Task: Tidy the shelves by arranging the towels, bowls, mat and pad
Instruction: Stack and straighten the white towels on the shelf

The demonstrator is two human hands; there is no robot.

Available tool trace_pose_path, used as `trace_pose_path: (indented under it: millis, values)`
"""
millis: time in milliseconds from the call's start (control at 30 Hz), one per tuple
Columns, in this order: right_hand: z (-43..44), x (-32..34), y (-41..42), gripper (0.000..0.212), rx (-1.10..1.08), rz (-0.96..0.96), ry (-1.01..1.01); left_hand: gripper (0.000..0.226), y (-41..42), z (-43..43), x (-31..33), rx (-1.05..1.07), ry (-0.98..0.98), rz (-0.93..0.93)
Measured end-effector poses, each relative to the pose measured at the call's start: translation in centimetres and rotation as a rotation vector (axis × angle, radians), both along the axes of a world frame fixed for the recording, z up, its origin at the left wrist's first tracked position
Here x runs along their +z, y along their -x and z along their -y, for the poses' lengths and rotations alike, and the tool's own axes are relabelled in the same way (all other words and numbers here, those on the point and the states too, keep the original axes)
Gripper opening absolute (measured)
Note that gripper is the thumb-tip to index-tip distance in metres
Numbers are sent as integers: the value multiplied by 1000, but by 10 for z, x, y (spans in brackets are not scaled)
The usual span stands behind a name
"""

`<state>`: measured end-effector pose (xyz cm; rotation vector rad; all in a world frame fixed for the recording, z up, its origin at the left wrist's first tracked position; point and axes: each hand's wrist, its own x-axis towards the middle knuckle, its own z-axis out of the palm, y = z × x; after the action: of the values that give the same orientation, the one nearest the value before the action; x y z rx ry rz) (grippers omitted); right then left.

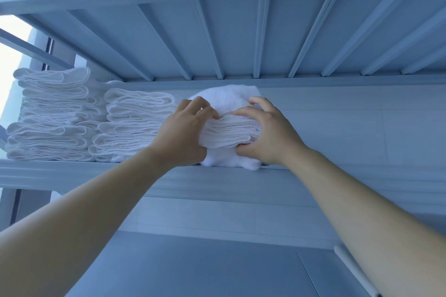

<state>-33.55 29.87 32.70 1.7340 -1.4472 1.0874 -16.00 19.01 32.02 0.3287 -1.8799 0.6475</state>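
I look up at a high white shelf [101, 176]. My left hand [183, 130] and my right hand [268, 132] both grip a folded stack of white towels [230, 132] from either side, near the shelf's front edge. A fluffier white towel [226, 99] bulges behind and under this stack. To the left stand two piles of folded white towels: a taller pile [55, 113] at the far left and a lower pile [135, 123] beside it, close to my left hand. No bowls, mat or pad are in view.
The slatted underside of the shelf above [241, 31] hangs close over the towels. Bare shelf and a pale wall [362, 128] lie to the right of my hands. A bright window [9, 60] is at the far left. A white tube end [357, 270] shows at lower right.
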Motion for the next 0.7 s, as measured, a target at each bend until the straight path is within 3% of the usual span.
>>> trace_pose_path:
  millis: [133,333,533,700]
  values:
    - [-14,1,-15,67,-144,-99,-82,68,-19,-10,-10,-50,-15,60]
    - [2,-4,-46,102,-452,-270,-142,88,-63,13,-34,-19,-73,134]
    - [21,-11,-54,121,-517,-260,-13,84,-78,51,-48,226,-344,137]
    - [24,-15,-50,123,-520,-270,23,87,-74,70,-43,303,-409,164]
